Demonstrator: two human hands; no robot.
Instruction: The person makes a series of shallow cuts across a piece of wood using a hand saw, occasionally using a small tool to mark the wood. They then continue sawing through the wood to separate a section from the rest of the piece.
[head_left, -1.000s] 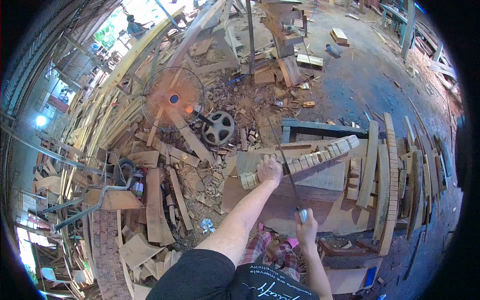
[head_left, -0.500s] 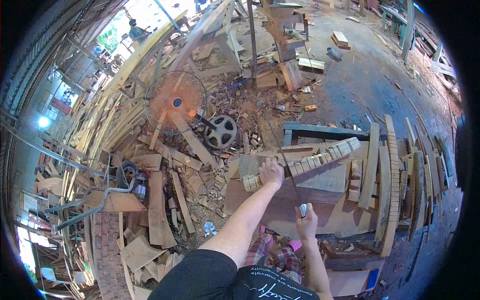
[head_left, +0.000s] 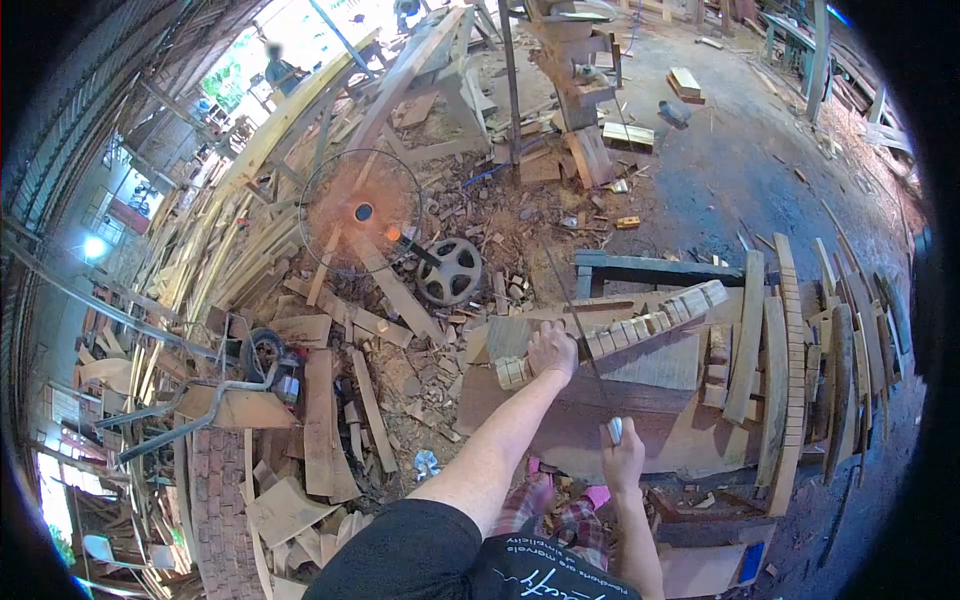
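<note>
My left hand (head_left: 553, 352) is closed over a pale wooden piece (head_left: 662, 322) that has a row of evenly spaced cuts along its length, pressing it down on wide boards. In my right hand (head_left: 623, 462), closed around the grip, is a handsaw (head_left: 593, 366) with a long, thin dark blade. That blade crosses the pale piece just right of my left hand and points away from me. Whether its teeth are in a cut is too small to tell. Beneath lies a broad brown board (head_left: 560, 415) serving as the work surface.
Curved wooden strips (head_left: 785, 350) lean together at the right. A fan (head_left: 363, 212) and a spoked wheel (head_left: 448, 272) stand ahead on ground strewn with offcuts. To the left is a wheelbarrow (head_left: 240, 405). Another person (head_left: 281, 72) is far off at upper left.
My right hand has drawn the saw slightly toward my body. My left hand stays on the cut wooden piece. The whole view has shifted a little.
</note>
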